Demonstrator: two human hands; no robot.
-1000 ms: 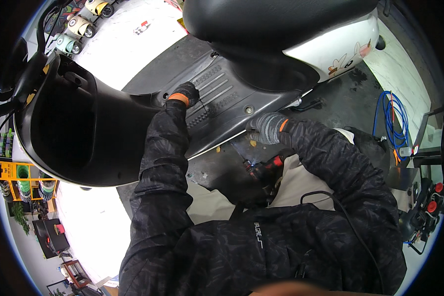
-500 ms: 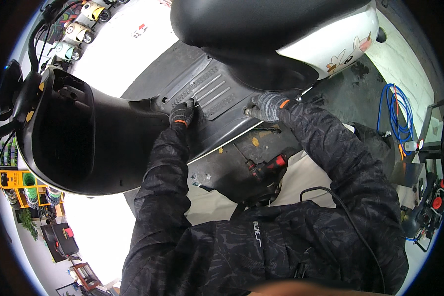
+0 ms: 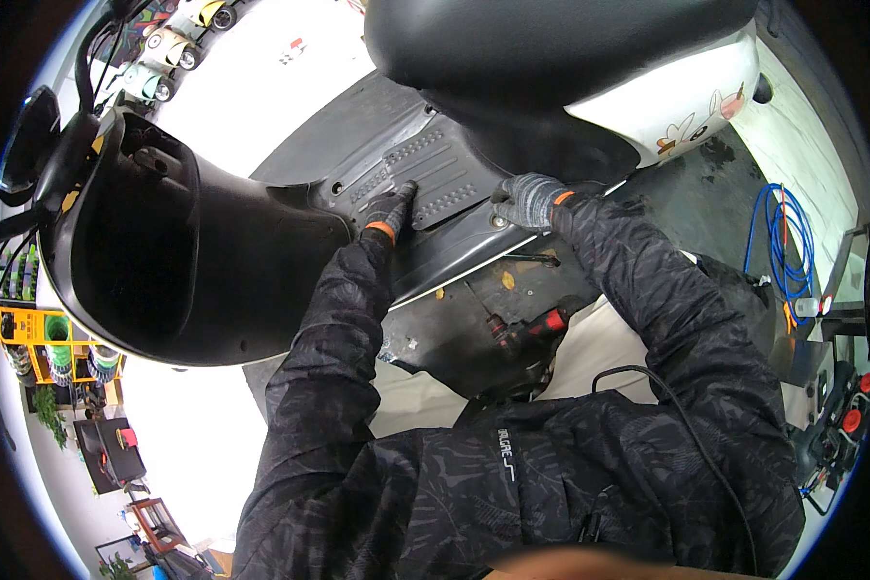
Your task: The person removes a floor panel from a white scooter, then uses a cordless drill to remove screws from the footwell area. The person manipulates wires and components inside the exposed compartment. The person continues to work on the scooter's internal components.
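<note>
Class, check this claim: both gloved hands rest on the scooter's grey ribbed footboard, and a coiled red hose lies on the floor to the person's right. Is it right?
Not quite: the coiled hose is blue, not red, as the head view shows. The rest holds: the left hand and right hand, both gloved, rest on the grey ribbed footboard, and the hose lies on the floor to the person's right.

A dark jacket (image 3: 551,483) with a faint camouflage-like pattern covers torso and both arms, a small pale marking on its chest. Grey knit gloves with orange cuffs clothe the left hand (image 3: 390,208) and right hand (image 3: 529,198)
</note>
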